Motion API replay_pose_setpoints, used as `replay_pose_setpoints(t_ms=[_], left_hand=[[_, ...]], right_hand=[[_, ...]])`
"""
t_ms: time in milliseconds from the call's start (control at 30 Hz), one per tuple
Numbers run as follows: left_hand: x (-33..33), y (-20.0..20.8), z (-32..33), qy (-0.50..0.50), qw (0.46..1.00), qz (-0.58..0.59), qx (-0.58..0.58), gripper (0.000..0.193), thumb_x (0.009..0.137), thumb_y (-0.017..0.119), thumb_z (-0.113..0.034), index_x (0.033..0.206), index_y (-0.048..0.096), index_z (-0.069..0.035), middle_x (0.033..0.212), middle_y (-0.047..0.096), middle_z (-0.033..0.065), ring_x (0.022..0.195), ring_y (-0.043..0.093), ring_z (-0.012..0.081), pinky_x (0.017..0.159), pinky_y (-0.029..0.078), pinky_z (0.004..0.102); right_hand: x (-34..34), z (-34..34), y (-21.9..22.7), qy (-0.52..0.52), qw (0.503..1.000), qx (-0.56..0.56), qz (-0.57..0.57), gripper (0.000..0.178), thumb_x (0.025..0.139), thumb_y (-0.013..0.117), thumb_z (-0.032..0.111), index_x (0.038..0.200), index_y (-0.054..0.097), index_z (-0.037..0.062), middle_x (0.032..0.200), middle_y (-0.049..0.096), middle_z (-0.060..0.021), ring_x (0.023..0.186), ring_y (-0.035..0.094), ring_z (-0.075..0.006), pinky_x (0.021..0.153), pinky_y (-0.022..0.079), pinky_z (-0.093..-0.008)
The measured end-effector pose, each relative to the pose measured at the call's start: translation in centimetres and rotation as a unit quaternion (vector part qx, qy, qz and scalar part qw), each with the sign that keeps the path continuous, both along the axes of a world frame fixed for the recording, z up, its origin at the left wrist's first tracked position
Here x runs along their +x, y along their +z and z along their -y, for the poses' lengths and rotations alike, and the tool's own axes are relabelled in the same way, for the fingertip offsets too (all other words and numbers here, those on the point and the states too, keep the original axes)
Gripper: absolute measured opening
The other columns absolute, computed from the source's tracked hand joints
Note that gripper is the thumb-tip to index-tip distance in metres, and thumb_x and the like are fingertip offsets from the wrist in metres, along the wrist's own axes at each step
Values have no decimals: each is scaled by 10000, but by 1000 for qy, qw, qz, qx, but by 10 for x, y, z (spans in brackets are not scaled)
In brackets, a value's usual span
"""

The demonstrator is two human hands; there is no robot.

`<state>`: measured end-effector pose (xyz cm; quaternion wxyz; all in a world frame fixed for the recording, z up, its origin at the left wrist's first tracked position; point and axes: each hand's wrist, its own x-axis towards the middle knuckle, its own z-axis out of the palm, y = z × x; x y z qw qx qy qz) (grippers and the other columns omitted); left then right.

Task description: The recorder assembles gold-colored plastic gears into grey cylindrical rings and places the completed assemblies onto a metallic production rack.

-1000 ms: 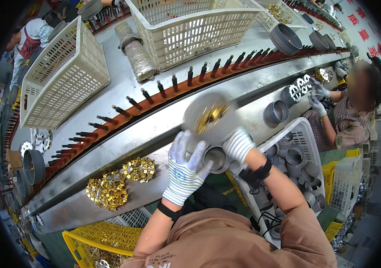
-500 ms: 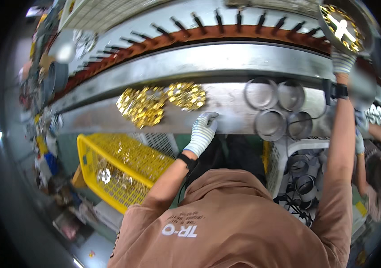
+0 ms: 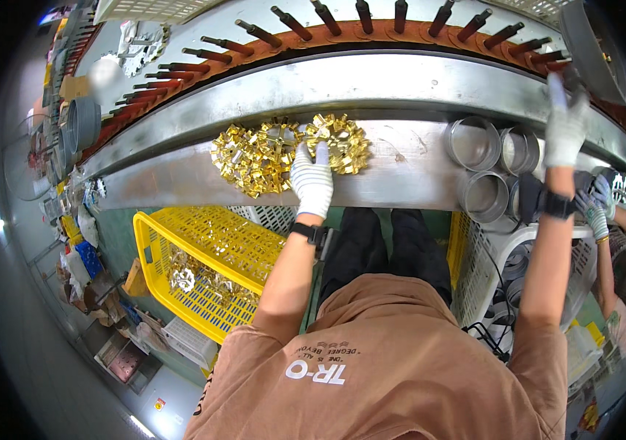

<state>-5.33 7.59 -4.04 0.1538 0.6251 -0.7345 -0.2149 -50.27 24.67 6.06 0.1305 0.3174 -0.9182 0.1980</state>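
The left hand [image 3: 311, 182] is laid half open at the gold pieces [image 3: 272, 155]; whether any are gripped cannot be told. The blurred right hand [image 3: 566, 126] is spread just below the grey pan [image 3: 593, 55]. Both forearms are stretched upward. The pieces are heaped left to right on the table [image 3: 408, 180], upper centre; the pan is tilted, slanting toward lower right.

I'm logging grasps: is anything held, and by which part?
The white-gloved left hand is at spiky gold metal clusters; a grip cannot be told. The open right hand, near a large grey cylindrical ring, apparently holds nothing.
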Motion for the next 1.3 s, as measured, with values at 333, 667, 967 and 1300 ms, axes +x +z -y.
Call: replay_pose_setpoints(t_ms=[333, 667, 967, 1300], left_hand=[[3, 113, 51, -220, 959, 68, -162, 352, 844, 695, -187, 1153, 653, -25, 1216, 609, 193, 1105, 535, 389, 983, 397, 512], [18, 122, 109, -116, 976, -139, 121, 264, 910, 721, -248, 972, 705, 9, 884, 696, 67, 798, 588, 156, 767, 482, 330], [-16, 131, 77, -129, 975, -149, 100, 491, 1000, 594, -408, 1072, 674, 71, 911, 690, 92, 819, 547, 162, 807, 463, 317], [-56, 83, 17, -53, 687, -410, 598, 637, 927, 666, -478, 1388, 506, -68, 1332, 591, 103, 1225, 547, 272, 1083, 403, 473]], right_hand=[[282, -9, -40, 54, 533, -102, 838, 411, 1009, 592, 349, 1220, 640, 0, 1066, 717, -149, 914, 700, -221, 786, 579, -356], [335, 16, -53, 63, 411, -49, 908, 447, 1004, 574, 411, 1189, 629, 8, 994, 727, -170, 851, 717, -264, 744, 594, -374], [329, -8, -63, 38, 385, -150, 910, 523, 990, 599, 418, 1321, 546, 16, 1100, 700, -186, 924, 703, -283, 841, 569, -414], [223, -105, -117, 10, 860, 125, 494, 713, 919, 600, 447, 1534, 346, 191, 1411, 545, -190, 1300, 515, -361, 1094, 389, -444]])
